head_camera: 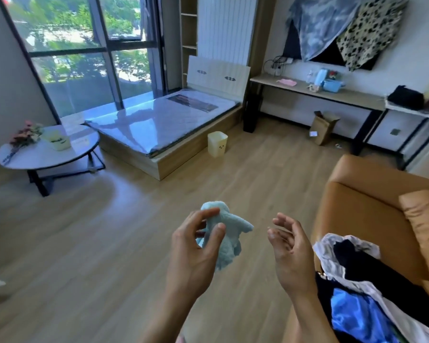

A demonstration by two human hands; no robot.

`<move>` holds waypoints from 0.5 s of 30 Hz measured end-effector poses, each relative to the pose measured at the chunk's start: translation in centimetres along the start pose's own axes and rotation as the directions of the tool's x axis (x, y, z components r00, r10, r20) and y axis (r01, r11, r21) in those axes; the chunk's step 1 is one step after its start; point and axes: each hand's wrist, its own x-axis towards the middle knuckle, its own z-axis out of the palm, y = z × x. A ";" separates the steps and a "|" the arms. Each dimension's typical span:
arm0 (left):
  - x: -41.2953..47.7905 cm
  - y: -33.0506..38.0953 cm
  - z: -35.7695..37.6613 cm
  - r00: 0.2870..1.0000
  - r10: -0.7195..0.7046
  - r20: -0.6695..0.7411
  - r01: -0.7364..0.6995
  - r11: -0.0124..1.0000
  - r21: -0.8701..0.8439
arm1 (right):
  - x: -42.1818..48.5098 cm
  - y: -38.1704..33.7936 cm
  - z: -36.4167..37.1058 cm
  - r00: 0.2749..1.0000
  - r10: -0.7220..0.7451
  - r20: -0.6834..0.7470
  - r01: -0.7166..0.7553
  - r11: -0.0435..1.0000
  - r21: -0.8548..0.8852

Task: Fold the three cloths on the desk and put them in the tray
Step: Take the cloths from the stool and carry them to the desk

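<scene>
My left hand (198,246) holds a small fluffy light-blue cloth (227,233) in the air above the wooden floor, thumb and fingers curled round its bunched top. My right hand (291,248) hovers just to the right of the cloth, palm turned inward, fingers relaxed and holding nothing. Far across the room a long wooden desk (344,95) stands against the wall with a pink cloth (286,82) lying on it and a light-blue container (332,85) beside it.
An orange sofa (372,206) at my right carries a pile of dark, white and blue clothes (357,293). A bed (164,122), a small bin (217,144), a cardboard box (323,127) and a round table (47,151) stand around the wooden floor.
</scene>
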 end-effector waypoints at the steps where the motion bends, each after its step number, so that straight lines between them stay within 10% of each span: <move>1: 2.6 -0.6 0.3 1.000 0.007 0.029 -0.007 1.000 -0.007 | 2.0 0.2 1.1 1.000 0.007 -0.015 -0.007 1.000 -0.002; 15: 33.1 -5.2 11.8 0.957 0.016 0.291 -0.008 1.000 -0.030 | 28.2 5.0 6.9 0.975 0.098 -0.199 -0.091 0.995 0.043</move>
